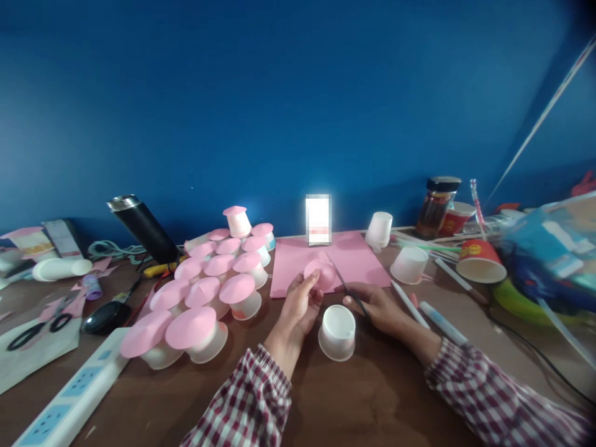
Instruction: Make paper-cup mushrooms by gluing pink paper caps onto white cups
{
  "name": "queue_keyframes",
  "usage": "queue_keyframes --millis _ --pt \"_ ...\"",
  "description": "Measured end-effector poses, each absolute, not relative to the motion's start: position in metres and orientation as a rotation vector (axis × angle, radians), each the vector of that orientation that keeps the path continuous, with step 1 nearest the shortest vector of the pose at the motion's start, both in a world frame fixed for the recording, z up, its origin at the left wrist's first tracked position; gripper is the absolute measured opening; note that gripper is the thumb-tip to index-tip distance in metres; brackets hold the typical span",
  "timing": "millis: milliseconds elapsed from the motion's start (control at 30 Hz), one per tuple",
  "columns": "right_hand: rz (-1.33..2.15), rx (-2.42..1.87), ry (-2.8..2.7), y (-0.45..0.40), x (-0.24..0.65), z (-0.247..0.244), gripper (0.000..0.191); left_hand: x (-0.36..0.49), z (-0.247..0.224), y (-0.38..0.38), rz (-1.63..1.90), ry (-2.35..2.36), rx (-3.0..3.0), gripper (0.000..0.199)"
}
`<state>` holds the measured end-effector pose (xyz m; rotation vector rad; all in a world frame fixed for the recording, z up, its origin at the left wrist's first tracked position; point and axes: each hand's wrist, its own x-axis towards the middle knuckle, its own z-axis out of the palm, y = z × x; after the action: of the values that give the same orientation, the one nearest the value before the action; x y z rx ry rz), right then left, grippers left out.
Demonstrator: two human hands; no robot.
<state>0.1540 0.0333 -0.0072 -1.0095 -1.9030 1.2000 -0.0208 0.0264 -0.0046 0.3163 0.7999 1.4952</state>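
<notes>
My left hand (300, 304) is closed on a round piece of pink paper (328, 275), thumb on top and fingers beneath. My right hand (379, 305) grips a thin-bladed tool with a black handle (356, 299); its kind is hard to tell. The dark blade slants up beside the right edge of the pink paper. Just below my hands stands an upside-down white paper cup (338, 332). Behind them, pink sheets (363, 257) lie flat against the wall side. To the left, several upturned cups wear pink paper cones (198, 328).
At the left are a power strip (74, 391), scissors (41, 326), a mouse (108, 316) and a leaning black flask (146, 230). On the right are white cups (410, 266), markers (442, 323), a jar (436, 208), a red cup (482, 261), a cable and a blue plastic bag (554, 254).
</notes>
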Motion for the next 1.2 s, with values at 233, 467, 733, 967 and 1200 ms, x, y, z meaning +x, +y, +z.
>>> queue_keyframes --millis 233,467,733,967,1200 --pt "1.208 -1.022 -1.909 0.0341 0.1542 -0.0080 0.040 -0.0206 -0.0041 0.0262 1.500 0.802 0.307 0.031" --pt "1.287 -1.056 -1.839 0.0315 0.1538 -0.0047 0.049 -0.0226 -0.0048 0.0255 1.496 0.812 0.334 0.032" --pt "1.302 -0.955 -1.909 0.0321 0.1566 -0.0014 0.049 -0.0221 -0.0067 0.0247 1.475 0.828 0.388 0.032" --pt "1.279 -0.953 -1.902 0.0324 0.1565 -0.0029 0.050 -0.0212 -0.0070 0.0231 1.437 0.869 0.448 0.030" --pt "1.266 -0.952 -1.915 0.0337 0.1562 -0.0047 0.047 -0.0208 -0.0043 0.0222 1.445 0.887 0.449 0.032"
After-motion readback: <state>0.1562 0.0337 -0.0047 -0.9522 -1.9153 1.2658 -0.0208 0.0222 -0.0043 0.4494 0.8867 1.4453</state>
